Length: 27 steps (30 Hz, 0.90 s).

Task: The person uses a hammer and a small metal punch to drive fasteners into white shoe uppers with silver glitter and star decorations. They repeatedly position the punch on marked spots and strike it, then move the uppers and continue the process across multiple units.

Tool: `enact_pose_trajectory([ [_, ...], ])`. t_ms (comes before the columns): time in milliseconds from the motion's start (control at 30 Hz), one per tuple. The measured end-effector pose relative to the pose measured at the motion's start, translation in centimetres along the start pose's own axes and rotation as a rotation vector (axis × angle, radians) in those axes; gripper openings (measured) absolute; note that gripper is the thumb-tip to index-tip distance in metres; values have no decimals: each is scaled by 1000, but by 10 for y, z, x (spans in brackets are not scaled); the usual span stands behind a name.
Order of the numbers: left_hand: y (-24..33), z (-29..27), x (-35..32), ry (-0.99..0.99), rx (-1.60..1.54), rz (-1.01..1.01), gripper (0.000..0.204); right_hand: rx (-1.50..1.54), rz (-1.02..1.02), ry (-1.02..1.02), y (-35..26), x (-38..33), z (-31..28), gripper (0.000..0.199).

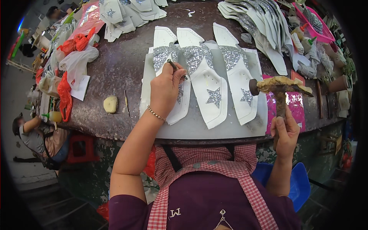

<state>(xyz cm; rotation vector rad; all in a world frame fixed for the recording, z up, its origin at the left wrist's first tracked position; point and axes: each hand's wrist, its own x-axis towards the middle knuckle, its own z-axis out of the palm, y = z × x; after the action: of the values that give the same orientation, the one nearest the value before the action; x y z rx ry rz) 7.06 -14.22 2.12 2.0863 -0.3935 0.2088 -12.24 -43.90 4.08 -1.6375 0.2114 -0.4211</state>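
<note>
My left hand pinches a short dark metal punch, tip down on the leftmost white shoe-upper piece, right beside its silver glitter patch. Right hand is closed around the handle of a hammer, head raised off to the right, well apart from the punch. To do this well, I judge: keep the punch upright, seat the tip on the mark before striking, bring the hammer face down flat on the punch's top, fingers low and clear of it. A tilted punch would likely skid on the smooth white material. Three uppers lie side by side on a pale grey cutting pad at the near edge of the tabletop; the middle piece and the right piece each carry a coarse glitter band and a glitter star. The white parts look smooth and leather-like, the glitter rough and sparkly. The hammer head looks caked in a yellowish crust, the handle worn. The tabletop is dark, speckled and scuffed. Stacks of the same cut pieces sit at the far side, and a pale lump, maybe wax, to the left.
</note>
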Motion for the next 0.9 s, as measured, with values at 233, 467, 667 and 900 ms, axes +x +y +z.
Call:
enact_pose_trajectory([
  [233, -5, 3, 1, 21, 89, 43, 15, 18, 26, -29, 7, 8, 3, 51],
  [467, -2, -3, 3, -35, 149, 156, 12, -18, 61, -145, -9, 16, 27, 46],
  [667, -3, -3, 7, -78, 83, 162, 11, -32, 34, -223, -19, 27, 54, 44],
  [900, -2, -3, 2, -31, 91, 170, 11, -55, -220, -247, -60, 69, 79, 44],
])
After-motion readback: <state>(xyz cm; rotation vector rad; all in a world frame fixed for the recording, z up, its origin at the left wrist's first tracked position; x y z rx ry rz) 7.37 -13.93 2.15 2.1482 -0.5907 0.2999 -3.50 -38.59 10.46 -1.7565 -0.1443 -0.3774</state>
